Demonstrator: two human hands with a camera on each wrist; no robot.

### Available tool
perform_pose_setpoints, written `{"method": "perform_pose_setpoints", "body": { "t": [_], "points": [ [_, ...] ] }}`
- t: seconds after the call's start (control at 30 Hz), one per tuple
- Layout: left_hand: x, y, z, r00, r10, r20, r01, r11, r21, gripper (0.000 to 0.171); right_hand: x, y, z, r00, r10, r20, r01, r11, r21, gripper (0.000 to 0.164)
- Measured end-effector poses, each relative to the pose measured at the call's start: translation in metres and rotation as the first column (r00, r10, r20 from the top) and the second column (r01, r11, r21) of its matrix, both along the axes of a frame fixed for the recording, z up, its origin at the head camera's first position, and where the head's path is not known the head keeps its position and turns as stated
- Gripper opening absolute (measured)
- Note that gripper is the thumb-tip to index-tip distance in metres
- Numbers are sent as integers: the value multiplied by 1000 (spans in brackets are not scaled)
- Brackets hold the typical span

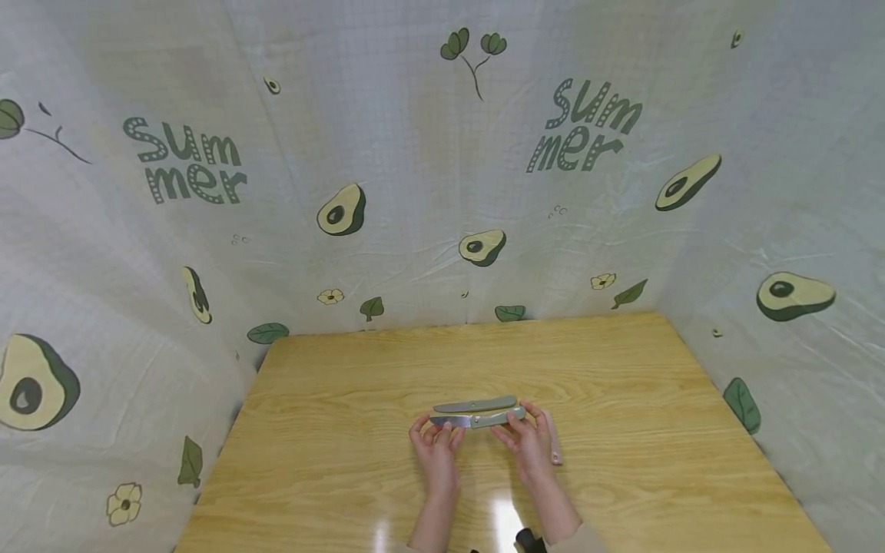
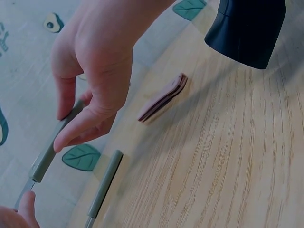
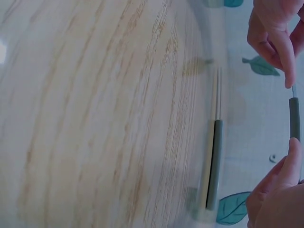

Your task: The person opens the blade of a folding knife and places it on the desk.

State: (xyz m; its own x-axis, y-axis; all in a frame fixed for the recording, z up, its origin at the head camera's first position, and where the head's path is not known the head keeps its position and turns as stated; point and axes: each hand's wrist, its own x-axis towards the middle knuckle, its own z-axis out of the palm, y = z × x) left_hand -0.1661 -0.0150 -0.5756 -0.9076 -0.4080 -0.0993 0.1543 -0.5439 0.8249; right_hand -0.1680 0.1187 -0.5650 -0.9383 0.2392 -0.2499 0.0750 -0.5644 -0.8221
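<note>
Both hands hold a folding knife with a grey-green handle (image 1: 494, 418) and its blade (image 1: 449, 421) swung out, raised above the table. My left hand (image 1: 437, 453) pinches the blade near its tip end. The handle's far end is gripped between thumb and fingers of my right hand (image 1: 531, 449), seen large in the left wrist view. Just beyond lies a second grey-green knife (image 1: 494, 402), also unfolded, on the tabletop; its handle (image 2: 105, 183) shows in the left wrist view. A pink folded knife (image 1: 555, 445) rests beside my right hand, partly hidden by it.
The wood-grain table (image 1: 332, 430) is bounded at the back and sides by a pale cloth (image 1: 415, 138) printed with avocados and leaves. A black device (image 2: 247, 33) sits at my right wrist.
</note>
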Motion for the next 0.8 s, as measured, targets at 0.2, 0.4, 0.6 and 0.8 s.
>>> {"method": "perform_pose_setpoints", "body": {
  "t": [0.2, 0.4, 0.6, 0.8],
  "points": [
    [2, 2, 2, 1000, 12, -3, -12, 1000, 5, 45, 1, -2, 0, 1000, -4, -6, 4, 1000, -4, 37],
    [3, 5, 4, 999, 34, 11, -34, 999, 8, 45, 1, -3, 0, 1000, 1, -4, -1, 1000, -20, 35],
    [4, 7, 4, 999, 52, 2, -52, 999, 8, 45, 1, -2, -1, 1000, 1, -15, -1, 1000, -21, 35],
    [3, 7, 4, 998, 64, 6, -64, 998, 16, 45, 0, 1, -3, 1000, -11, -13, 11, 1000, -26, 41]
  ]
}}
